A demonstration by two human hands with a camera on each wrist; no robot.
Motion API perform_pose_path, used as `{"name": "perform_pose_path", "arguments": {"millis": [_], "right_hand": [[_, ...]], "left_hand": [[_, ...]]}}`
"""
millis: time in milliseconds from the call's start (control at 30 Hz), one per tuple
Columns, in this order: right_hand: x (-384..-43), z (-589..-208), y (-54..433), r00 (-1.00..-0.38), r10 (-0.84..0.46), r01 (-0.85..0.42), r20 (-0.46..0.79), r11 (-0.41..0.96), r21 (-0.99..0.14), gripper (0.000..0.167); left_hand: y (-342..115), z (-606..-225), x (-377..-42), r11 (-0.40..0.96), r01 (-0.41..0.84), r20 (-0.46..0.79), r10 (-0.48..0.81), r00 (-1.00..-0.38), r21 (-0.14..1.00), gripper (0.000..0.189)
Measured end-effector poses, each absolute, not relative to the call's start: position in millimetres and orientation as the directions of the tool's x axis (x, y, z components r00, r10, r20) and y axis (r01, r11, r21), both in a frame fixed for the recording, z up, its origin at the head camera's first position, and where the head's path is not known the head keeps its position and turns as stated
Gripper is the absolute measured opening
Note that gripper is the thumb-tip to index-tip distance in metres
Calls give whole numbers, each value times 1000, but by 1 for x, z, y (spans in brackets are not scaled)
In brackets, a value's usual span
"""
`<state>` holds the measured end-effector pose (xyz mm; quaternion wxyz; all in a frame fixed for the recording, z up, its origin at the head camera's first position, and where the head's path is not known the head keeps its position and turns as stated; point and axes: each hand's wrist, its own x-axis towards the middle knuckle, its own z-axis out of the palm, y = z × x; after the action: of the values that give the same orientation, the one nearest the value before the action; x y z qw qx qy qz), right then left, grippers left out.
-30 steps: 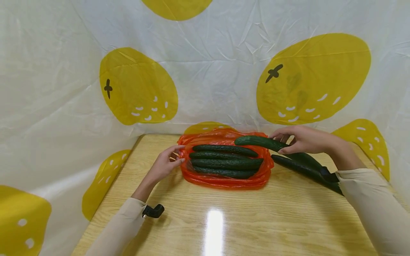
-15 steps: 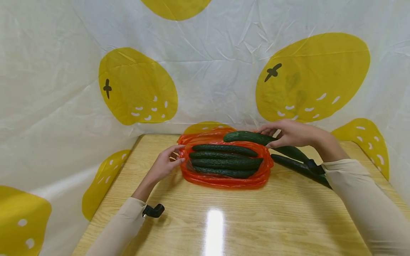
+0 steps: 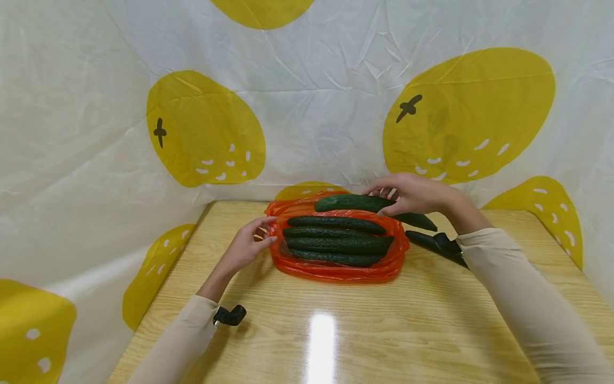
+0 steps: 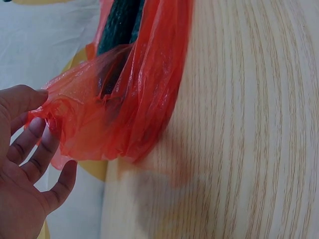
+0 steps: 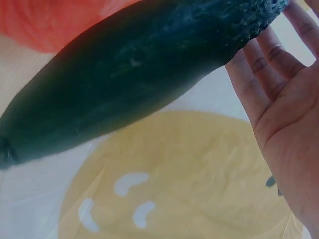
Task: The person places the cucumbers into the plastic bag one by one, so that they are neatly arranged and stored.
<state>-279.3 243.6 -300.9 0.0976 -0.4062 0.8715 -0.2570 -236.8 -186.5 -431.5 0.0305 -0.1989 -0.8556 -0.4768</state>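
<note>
A red plastic bag [image 3: 345, 276] lies on the table with its mouth spread wide, and several dark green cucumbers [image 3: 338, 245] lie side by side in it. My left hand [image 3: 245, 246] holds the bag's left edge; in the left wrist view the thin film [image 4: 75, 134] is drawn out to the fingers. With fingers and thumb my right hand [image 3: 419, 194] grips another cucumber [image 3: 340, 202] from above. That cucumber slants over the bag's far rim, its right end lower and beyond the bag. In the right wrist view it crosses the top, its gripped part at the upper right.
One more cucumber [image 3: 419, 239] lies on the wooden table [image 3: 268, 330] right of the bag, partly hidden by the right wrist's black camera [image 3: 446, 244]. A white sheet [image 3: 316, 133] with yellow fruit prints stands behind the table and along its left side.
My right hand has carried its cucumber leftward and slightly up, from the bag's right end to over its far rim. The left hand and the bag have stayed in place.
</note>
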Motion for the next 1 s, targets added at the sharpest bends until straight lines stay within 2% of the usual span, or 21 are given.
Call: {"name": "perform_pose_path", "arguments": {"millis": [300,733,1000], "right_hand": [[-285,-300,217,-617,-782,-712,88,508,-484,49],[-288,-292,187,-551,-804,-796,225,424,-433,47],[-292,-304,170,-569,-784,-799,248,454,-394,46]], "left_hand": [[-187,-430,-237,483,352,222,307,-926,802,44],[-188,-428,-237,495,334,203,300,-932,802,45],[-189,-429,-237,481,337,207,303,-930,810,44]]}}
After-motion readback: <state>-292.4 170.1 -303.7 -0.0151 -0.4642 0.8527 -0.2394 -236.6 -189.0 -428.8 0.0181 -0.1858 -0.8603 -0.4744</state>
